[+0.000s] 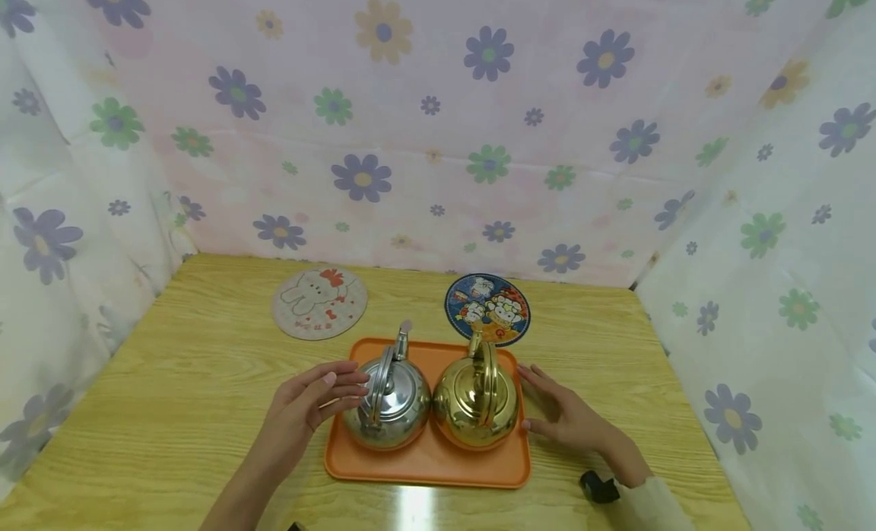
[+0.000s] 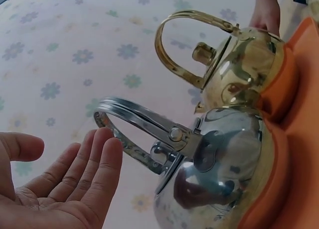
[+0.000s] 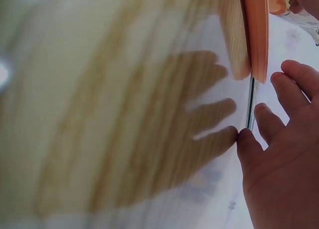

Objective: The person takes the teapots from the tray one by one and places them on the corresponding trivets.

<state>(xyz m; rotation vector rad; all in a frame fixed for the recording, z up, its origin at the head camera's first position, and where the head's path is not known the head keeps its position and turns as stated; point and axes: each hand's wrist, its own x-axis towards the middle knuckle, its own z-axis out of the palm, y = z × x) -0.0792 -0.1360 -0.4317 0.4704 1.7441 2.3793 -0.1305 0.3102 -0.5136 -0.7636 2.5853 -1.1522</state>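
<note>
Two kettles stand side by side on an orange tray [image 1: 424, 466] near the front edge of the wooden desk [image 1: 171, 409]. The silver kettle [image 1: 390, 405] is on the left, round and shiny w/ a mirror finish; its flat steel handle is raised upright over the lid, and the spout points away from the person. The gold kettle [image 1: 477, 409] is on the right, same round shape, polished brass colour, w/ handle also upright. The two bodies are just beside each other, maybe touching; this cannot be told for sure.

The left hand [image 1: 311, 398] is beside the silver kettle, fingers straight and relaxed, tips very near the handle; in the left wrist view the palm is open and holds nothing. The right hand [image 1: 564, 417] lies flat w/ fingers spread, at the right edge of the tray, next to the gold kettle, gripping nothing.

Behind the tray lie two round mats: a pale one w/ a rabbit [image 1: 319, 303] at left, a blue cartoon one [image 1: 487, 308] at right. Flower-print cloth [image 1: 438, 120] surrounds the desk.
</note>
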